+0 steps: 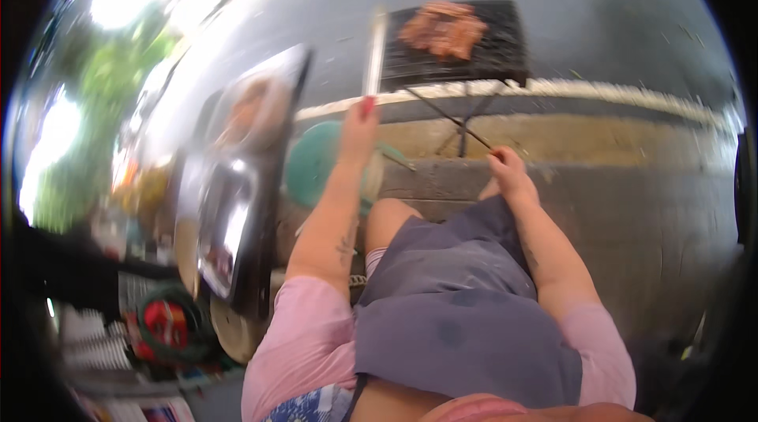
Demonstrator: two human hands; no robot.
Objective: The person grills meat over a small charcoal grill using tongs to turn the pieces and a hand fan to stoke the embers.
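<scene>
My left hand [359, 128] is closed on the red handle of what looks like a long knife [376, 51]. Its pale blade points away from me, smeared by motion, and ends beside the left edge of a dark grill [505, 41]. In my right hand [512, 177] is a thin dark rod [450, 119], slanting up and to the left toward the grill's front edge. Whether the rod touches the grill or its crossed legs I cannot tell. Several pieces of reddish-brown meat [444, 30] lie piled on the grill, apart from both hands.
On my left stands a dark-edged table [272, 240] with a clear container [251, 110] of something orange-brown and a shiny metal tray [227, 221]. A teal round stool or tub [309, 165] is by my left forearm. A white-edged curb [600, 92] runs below the grill.
</scene>
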